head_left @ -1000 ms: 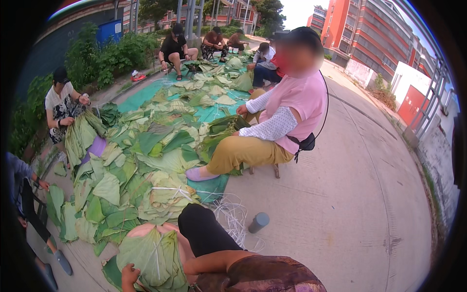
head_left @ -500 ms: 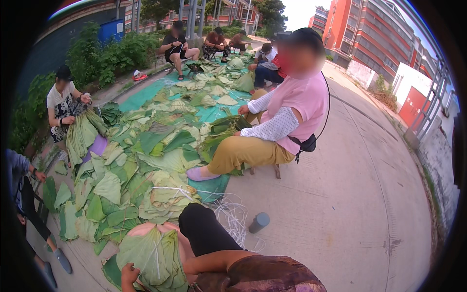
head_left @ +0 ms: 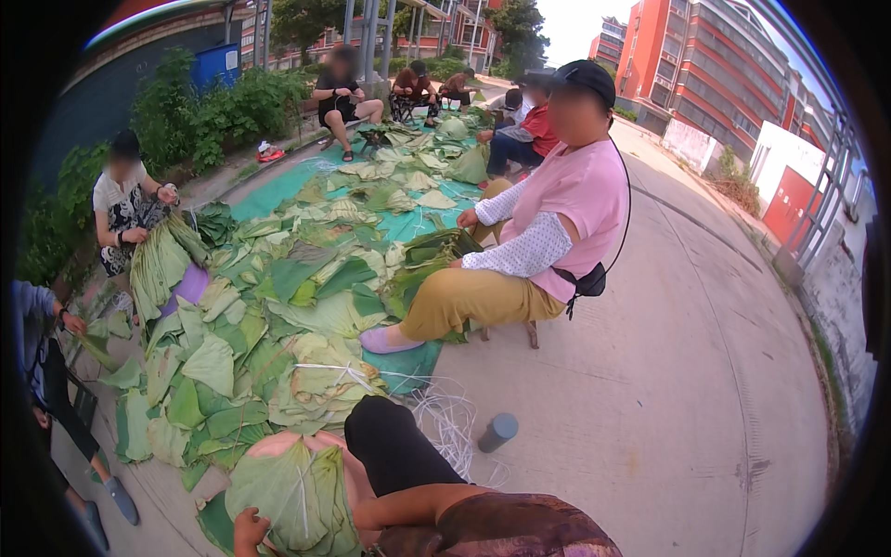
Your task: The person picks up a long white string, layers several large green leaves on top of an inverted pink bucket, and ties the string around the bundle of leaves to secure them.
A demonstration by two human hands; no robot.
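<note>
Leaf by far-L co-worker has tilted; L hand clamped on leaf bundle, prob. steadying; R hand hidden, can't tell.

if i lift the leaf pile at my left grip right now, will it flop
The leaf pile will probably flop, since its leaves look thin and creased. It should be light for its spread, as only layered leaves show. Its fanned, thin-looking edges might fold or tear if pushed.
</note>
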